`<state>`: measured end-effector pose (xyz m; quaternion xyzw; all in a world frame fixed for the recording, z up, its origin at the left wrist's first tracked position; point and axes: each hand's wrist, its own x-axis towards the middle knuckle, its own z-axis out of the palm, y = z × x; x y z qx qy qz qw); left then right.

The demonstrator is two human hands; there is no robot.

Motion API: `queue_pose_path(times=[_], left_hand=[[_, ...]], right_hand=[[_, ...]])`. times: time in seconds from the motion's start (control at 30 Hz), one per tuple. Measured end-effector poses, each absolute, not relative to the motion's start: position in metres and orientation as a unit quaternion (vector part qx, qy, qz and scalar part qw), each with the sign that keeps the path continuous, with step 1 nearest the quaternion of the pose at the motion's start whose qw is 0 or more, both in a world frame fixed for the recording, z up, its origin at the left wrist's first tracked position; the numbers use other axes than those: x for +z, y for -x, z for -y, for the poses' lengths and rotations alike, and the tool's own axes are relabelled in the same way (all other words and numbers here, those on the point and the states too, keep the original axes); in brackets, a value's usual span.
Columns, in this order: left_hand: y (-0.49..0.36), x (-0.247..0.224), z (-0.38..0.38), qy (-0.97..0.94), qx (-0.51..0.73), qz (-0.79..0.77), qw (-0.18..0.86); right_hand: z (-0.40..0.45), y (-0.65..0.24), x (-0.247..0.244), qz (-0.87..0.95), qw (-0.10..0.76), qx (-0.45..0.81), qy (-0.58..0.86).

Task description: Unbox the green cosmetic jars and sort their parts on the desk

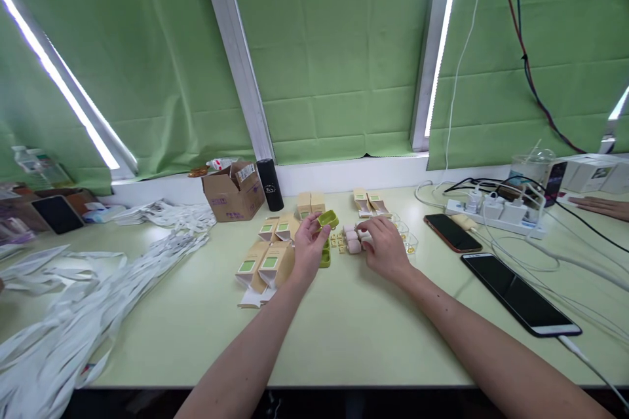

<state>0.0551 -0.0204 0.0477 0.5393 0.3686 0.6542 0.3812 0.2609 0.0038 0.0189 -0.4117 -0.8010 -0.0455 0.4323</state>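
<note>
My left hand (309,247) pinches a small olive-green open tray (328,219) and tilts it above the table. Below it, more green trays (325,258) lie partly hidden by my fingers. My right hand (384,245) is curled over a cluster of pale pink rounded pieces (354,245), its fingertips closed on one at the cluster's right side. Between the hands lie several tiny yellow pieces (339,242) in rows. Clear round-edged plastic pieces (410,242) sit just right of my right hand.
Kraft boxes with green labels (272,262) stand left of my hands, others (369,201) behind. A cardboard box (233,193) and black cylinder (270,184) stand at the back. White straps (122,288) spread left. Phones (521,294), cables and a power strip (496,213) lie right, near another person's hand (602,206).
</note>
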Motion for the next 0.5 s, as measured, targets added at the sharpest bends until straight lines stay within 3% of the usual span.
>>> queue_pose_path(times=[0.17,0.3,0.5], left_hand=[[-0.061,0.051,0.029,-0.571,0.628,-0.375,0.373],[-0.065,0.048,0.033,-0.593,0.628,-0.382,0.329],[-0.07,0.043,0.039,-0.642,0.633,-0.379,0.211]], right_hand=[[0.002,-0.257,0.02,0.773,0.538,-0.04,0.334],[0.015,-0.245,0.021,0.786,0.565,-0.029,0.249],[0.03,-0.233,0.022,0.766,0.594,0.04,0.243]])
